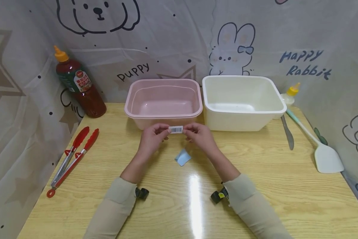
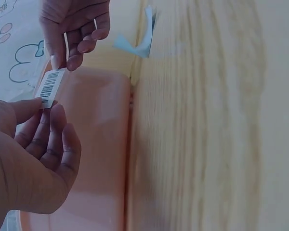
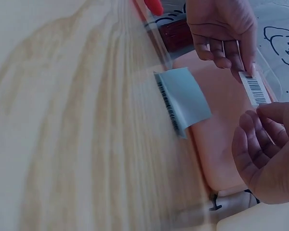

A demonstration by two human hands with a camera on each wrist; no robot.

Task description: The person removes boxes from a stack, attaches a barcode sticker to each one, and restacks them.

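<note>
- From the head view we saw the left hand [image 1: 150, 136] and the right hand [image 1: 200, 135] each pinching one end of a small barcode label [image 1: 176, 129], held above the counter [image 1: 256, 186] just in front of the pink tub [image 1: 164, 99].
- Only the right wrist view showed the printed black edge of the blue backing paper [image 3: 183, 98] lying curled on the counter below the hands.
- The left wrist view showed the label's bars up close against the tub's pink wall.
- A white tub [image 1: 241, 99] stood beside the pink one near the far edge.
- Red tongs [image 1: 72, 159] and a sauce bottle [image 1: 78, 84] sat towards the left edge.
- A knife [image 1: 287, 132], a spatula [image 1: 319, 146] and a small squeeze bottle [image 1: 289, 94] lay towards the right edge.
</note>
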